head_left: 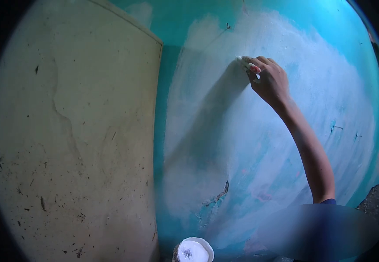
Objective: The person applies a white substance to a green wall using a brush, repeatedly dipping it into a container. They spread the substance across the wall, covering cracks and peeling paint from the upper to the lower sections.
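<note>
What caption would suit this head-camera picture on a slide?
A right hand presses a white tool to a whitened turquoise wall, tub below.

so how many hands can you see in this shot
1: the right hand, raised against the teal wall, fingers closed on a small white piece pressed to the wall. The left hand is out of frame, so hidden from this view.

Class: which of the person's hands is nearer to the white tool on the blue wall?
Right. The right hand grips the tool, pressing it to the wall; the left hand is out of view.
</note>
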`<state>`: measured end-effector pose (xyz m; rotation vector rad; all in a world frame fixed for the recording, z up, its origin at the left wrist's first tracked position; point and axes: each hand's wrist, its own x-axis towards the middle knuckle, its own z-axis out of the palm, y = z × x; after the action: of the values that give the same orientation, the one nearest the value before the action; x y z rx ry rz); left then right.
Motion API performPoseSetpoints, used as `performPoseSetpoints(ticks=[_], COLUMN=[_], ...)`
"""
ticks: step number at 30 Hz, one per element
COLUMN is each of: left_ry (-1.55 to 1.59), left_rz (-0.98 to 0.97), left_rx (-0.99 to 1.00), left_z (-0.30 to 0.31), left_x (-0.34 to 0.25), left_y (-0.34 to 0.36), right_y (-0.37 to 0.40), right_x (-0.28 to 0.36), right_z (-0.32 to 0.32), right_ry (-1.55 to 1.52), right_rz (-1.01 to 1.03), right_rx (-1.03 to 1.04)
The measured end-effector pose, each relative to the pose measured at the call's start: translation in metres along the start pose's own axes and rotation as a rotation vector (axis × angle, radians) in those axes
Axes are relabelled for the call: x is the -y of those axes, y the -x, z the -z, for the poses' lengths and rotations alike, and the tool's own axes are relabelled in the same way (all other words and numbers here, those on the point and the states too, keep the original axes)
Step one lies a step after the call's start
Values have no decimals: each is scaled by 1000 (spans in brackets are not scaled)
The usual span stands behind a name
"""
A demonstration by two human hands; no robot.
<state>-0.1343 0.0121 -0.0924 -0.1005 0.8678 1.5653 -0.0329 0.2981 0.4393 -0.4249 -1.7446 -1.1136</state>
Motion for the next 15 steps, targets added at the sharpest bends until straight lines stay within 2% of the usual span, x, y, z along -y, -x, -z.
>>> performPoseSetpoints(ticks=[1, 2, 4, 5, 8, 10, 12, 13, 15], left_ry=[-185, -187, -31, -155, -110, -84, 118, -53, -80], left_rz=[-90, -77, 33, -31, -18, 1, 104, 11, 9], left_rx=[-40, -57, 28, -43, -41, -43, -29, -21, -21], left_z=[-5, 7, 35, 30, 59, 56, 52, 52, 53], left_x=[-6, -4, 2, -1, 7, 0, -8, -4, 0], left_y=[16, 12, -7, 3, -12, -7, -4, -1, -2], right_y=[11, 31, 93, 130, 225, 262, 275, 275, 239], right_x=[11, 20, 47, 65, 130, 160, 173, 168, 148], right_z=[0, -5, -20, -24, -14, -4, 0, 0, 1], right_ry=[32, 74, 158, 177, 43, -74, -216, -218, -342], right_rz=[-36, 32, 241, 346, 383, 349, 222, 220, 1], right_rx=[30, 40, -32, -78, 113, 324, 466, 472, 565])
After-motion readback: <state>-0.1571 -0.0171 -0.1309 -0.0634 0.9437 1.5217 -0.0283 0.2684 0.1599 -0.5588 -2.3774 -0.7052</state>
